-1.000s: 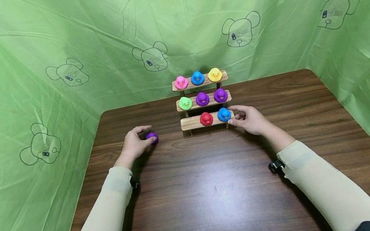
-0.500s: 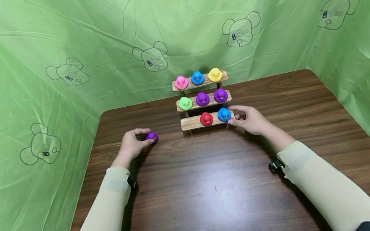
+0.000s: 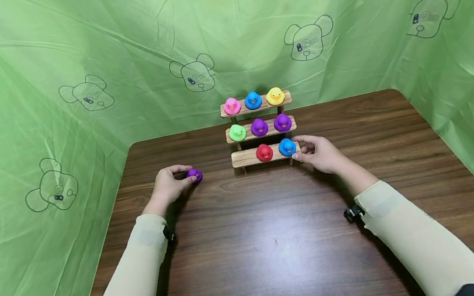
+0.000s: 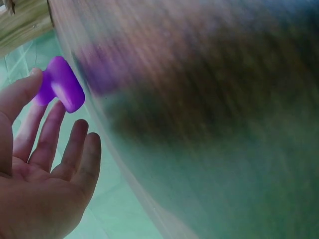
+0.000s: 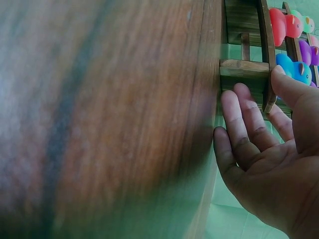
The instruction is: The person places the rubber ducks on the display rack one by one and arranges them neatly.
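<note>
My left hand [image 3: 169, 186] pinches a small purple rubber duck [image 3: 194, 175] between thumb and forefinger, low over the table left of the stand. The left wrist view shows this duck [image 4: 65, 84] between the fingertips, the other fingers loosely spread below it. At the right end of the bottom tier, my right hand [image 3: 319, 153] grips the three-tier wooden stand [image 3: 244, 157], thumb in front and forefinger behind. Close to that thumb sits a blue duck [image 3: 287, 146]. Left of it stands a red duck [image 3: 264, 152], with bare wood at the tier's left end.
The middle tier bears a green duck [image 3: 237, 132] and two purple ducks [image 3: 259, 127]. On the top tier are a pink duck [image 3: 232, 105], a blue duck [image 3: 253, 100] and a yellow duck [image 3: 275, 96]. Green cloth [image 3: 240, 29] surrounds the brown wooden table [image 3: 249, 245].
My left hand has drawn slightly left and its forefinger has come down onto the purple duck, closing the pinch. The right hand and the stand have stayed put.
</note>
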Demonstrator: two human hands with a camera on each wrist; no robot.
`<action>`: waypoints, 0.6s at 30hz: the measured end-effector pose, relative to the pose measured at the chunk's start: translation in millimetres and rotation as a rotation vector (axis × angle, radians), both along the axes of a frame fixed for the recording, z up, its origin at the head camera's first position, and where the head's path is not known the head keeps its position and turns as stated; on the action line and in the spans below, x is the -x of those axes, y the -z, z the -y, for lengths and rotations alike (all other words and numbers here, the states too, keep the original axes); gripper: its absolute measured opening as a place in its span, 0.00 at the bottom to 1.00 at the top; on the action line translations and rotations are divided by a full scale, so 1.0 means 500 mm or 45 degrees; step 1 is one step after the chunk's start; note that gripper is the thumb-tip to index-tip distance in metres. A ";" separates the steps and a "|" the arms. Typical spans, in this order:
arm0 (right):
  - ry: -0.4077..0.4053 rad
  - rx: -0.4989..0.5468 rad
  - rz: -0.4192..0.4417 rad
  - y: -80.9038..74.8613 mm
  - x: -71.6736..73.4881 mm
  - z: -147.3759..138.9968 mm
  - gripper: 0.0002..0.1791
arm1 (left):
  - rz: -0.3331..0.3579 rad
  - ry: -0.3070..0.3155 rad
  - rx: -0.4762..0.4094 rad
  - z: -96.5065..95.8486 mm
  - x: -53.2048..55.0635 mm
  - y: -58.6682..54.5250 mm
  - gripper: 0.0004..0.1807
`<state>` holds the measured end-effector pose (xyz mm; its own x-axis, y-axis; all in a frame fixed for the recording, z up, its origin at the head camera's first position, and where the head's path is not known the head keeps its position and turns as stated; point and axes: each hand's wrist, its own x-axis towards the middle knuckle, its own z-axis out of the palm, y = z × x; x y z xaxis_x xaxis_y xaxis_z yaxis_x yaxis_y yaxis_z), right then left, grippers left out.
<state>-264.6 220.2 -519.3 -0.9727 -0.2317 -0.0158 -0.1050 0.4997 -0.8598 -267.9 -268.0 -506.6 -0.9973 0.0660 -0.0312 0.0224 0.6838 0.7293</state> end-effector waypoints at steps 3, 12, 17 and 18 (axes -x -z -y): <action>-0.002 -0.001 0.000 -0.001 0.000 0.000 0.32 | -0.022 -0.002 -0.015 -0.002 0.001 0.000 0.17; -0.002 -0.021 -0.016 -0.002 0.001 0.001 0.32 | -0.072 -0.025 -0.038 -0.014 -0.004 -0.004 0.17; 0.001 -0.020 -0.017 -0.004 -0.001 0.001 0.32 | -0.138 -0.018 -0.063 -0.028 -0.005 -0.013 0.17; 0.002 -0.020 -0.017 -0.004 -0.001 0.001 0.32 | -0.150 -0.009 -0.075 -0.031 -0.006 -0.015 0.17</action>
